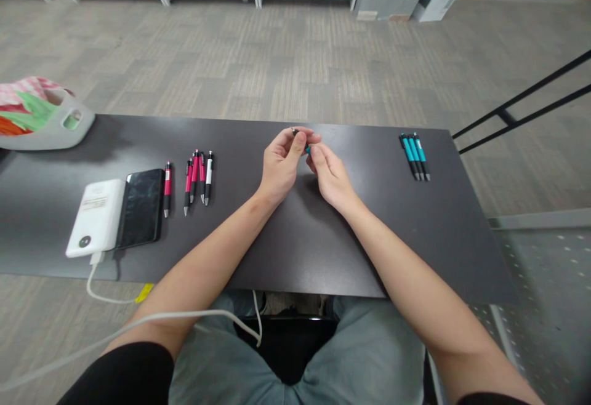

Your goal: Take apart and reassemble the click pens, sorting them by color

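Observation:
Above the middle of the table, my left hand (280,162) is closed, pinching a teal and black pen (308,149) between thumb and fingers. My right hand (330,174) meets it from the right, its fingertips closed on the pen's teal part. Most of the pen is hidden by my fingers. Three teal pens (415,156) with black grips lie side by side at the right of the table. Several red pens (194,177) lie left of my hands, close to a white pen (209,177). Another red pen (167,189) lies beside a black phone.
The dark table (286,257) spans the view. On its left lie the black phone (141,207) and a white power bank (96,214) with a white cable (99,297). A light basket (80,125) of coloured cloth stands far left. Black rails (521,109) rise at right.

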The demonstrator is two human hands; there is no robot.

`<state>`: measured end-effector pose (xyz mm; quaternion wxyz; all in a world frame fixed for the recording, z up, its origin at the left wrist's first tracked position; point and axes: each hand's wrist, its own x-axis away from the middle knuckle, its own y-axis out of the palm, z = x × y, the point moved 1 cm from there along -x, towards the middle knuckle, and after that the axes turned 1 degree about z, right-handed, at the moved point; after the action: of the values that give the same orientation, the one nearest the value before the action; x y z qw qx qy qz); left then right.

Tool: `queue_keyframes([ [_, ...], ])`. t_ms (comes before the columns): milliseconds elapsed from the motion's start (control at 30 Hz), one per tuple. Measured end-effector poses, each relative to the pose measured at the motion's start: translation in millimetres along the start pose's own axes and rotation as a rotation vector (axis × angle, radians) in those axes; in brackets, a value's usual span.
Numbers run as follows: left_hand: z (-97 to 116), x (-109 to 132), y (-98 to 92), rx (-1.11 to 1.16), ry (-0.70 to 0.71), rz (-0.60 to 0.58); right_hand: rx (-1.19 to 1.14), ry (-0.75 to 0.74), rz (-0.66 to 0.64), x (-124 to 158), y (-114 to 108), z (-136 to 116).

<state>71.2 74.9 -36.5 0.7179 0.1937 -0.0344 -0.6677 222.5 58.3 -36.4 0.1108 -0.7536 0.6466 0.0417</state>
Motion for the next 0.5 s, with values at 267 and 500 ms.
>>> queue_keyframes([
  [267, -0.1, -5.7, -6.2, 0.003, -0.015, -0.01, -0.006, 0.005, -0.03, -8.2, -6.1, -1.4],
  [500, -4.2, -7.2, -10.3, 0.008, 0.042, -0.031, 0.005, 0.005, -0.082, -10.1, -9.3, 1.0],
])
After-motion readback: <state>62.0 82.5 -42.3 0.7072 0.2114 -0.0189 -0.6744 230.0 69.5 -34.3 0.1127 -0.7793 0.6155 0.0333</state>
